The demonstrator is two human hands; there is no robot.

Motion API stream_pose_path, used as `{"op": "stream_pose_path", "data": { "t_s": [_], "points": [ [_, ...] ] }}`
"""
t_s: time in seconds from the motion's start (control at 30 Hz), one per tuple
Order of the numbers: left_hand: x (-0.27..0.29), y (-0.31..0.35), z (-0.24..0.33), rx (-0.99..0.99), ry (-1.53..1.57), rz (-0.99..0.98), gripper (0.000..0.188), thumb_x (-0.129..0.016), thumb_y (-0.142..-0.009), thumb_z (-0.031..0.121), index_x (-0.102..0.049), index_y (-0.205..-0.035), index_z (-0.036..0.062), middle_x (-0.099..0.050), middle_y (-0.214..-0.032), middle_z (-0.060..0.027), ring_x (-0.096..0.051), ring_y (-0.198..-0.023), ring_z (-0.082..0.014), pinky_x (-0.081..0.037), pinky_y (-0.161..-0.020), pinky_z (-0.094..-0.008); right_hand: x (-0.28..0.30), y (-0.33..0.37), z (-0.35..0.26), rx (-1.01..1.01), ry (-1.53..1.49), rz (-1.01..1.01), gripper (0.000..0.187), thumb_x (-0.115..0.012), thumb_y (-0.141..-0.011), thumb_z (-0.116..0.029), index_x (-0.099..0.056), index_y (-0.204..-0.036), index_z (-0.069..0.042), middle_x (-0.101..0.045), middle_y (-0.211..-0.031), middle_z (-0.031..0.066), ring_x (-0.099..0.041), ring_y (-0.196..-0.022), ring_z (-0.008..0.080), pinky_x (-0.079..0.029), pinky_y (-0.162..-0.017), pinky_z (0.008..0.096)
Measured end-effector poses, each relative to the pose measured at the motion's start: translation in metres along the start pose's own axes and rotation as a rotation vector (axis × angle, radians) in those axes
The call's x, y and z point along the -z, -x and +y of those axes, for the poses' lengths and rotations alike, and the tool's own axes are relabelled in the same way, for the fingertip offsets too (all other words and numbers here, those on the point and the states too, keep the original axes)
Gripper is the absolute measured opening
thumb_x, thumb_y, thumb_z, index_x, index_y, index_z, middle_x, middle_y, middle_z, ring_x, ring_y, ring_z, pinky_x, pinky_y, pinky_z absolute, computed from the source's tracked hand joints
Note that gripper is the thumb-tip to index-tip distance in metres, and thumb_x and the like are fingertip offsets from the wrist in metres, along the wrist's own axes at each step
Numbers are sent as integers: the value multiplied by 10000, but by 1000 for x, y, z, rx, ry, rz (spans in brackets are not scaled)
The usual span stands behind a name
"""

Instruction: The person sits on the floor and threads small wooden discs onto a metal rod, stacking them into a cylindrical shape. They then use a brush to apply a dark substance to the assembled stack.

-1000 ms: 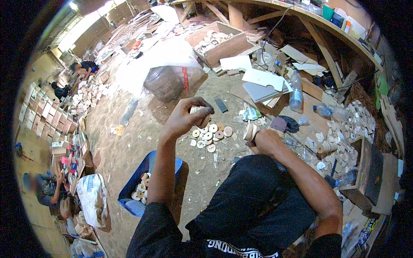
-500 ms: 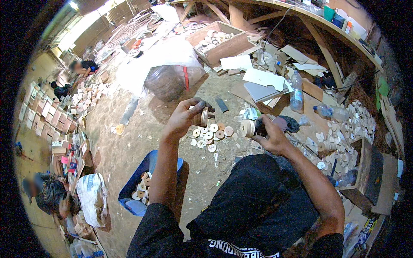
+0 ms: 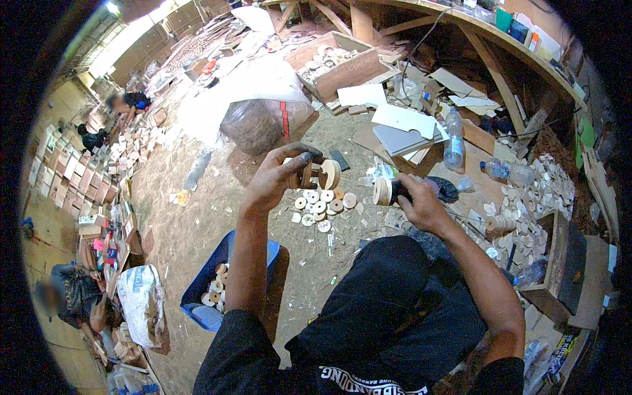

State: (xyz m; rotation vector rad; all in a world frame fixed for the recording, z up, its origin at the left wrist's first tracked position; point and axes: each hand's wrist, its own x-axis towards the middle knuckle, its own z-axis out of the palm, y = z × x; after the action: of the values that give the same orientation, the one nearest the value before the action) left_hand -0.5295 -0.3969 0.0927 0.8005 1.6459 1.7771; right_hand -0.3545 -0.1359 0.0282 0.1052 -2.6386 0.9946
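Note:
My left hand (image 3: 280, 172) is raised over the floor, its fingers wrapped round several pale round wooden discs (image 3: 330, 175). One disc at the end of that row stands tilted and slightly apart from the rest. To its right, my right hand (image 3: 422, 205) grips a short stack of similar wooden discs (image 3: 382, 191), flat faces pressed together. The fingertips of both hands are darkened. On the floor between and below the hands lies a loose pile of small discs with centre holes (image 3: 321, 208).
Left of my knees, a blue bin (image 3: 191, 299) holds more discs. A wooden crate (image 3: 352, 79) stands ahead, near a white sack (image 3: 204, 108). Two plastic bottles (image 3: 454, 141) and many wood offcuts (image 3: 553, 184) lie at right. Other people (image 3: 76, 293) sit at far left.
My left hand has turned slightly, and its end disc has swung out from the row. My right hand has shifted slightly to the right with its stack.

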Motion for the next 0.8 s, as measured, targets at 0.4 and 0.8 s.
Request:
{"op": "stream_pose_path", "data": {
  "t_s": [0.4,0.8],
  "points": [
    [-2,1,6,-22,54,-93,290,-553,-896,174,-615,-1064,-54,-651,-1058,-141,-625,-970,-199,-496,-867,-312,0,2,-5,-6,-20,-20,341,-595,-764,-22,-546,-1100,8,-646,-848,227,-644,-772,371,-487,-696,407],
    [-4,0,5,-60,49,-125,324,-551,-894,170,-580,-1117,-64,-634,-1100,-163,-608,-1024,-216,-477,-902,-330,1,1,-4,-4,10,9,319,-587,-771,-10,-548,-1087,2,-648,-864,224,-647,-784,368,-492,-685,402]
  ]
}}
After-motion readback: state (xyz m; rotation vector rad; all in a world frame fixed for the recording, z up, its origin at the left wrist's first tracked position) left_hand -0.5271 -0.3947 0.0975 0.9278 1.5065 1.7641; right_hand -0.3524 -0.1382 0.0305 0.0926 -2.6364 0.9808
